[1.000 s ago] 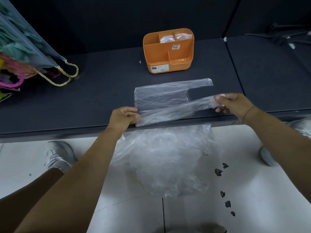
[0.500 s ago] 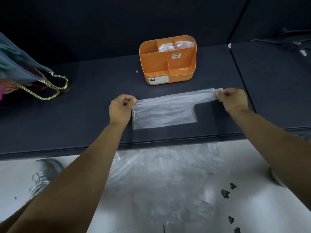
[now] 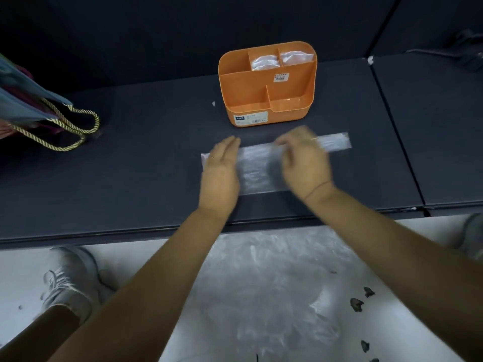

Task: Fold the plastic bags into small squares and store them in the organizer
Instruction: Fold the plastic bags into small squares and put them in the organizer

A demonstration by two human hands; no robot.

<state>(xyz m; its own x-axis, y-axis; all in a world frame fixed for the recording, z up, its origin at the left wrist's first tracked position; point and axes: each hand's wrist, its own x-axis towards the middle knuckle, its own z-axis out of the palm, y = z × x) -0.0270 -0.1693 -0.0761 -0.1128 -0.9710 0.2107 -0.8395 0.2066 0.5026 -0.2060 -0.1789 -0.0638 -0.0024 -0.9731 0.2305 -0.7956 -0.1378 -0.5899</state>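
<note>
Plastic bag [image 3: 257,168], a folded strip, lies mid-frame on the worktop [image 3: 130,165] below the organizer [image 3: 245,103]. Left hand [image 3: 220,169] lies flat on its end; right hand [image 3: 304,163] is blurred, grip unclear. Slick film may spring open once pressure lifts.

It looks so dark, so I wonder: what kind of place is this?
Probably an indoor work spot: a dark table with an orange organizer on it, and a heap of plastic bags on the pale floor.

We seem to be in a plain workroom: dark tables [image 3: 130,165] set edge to edge against a dark wall [image 3: 156,35], above a white floor [image 3: 26,270]. The orange organizer [image 3: 261,113] carries barcode stickers [image 3: 281,77]
</note>
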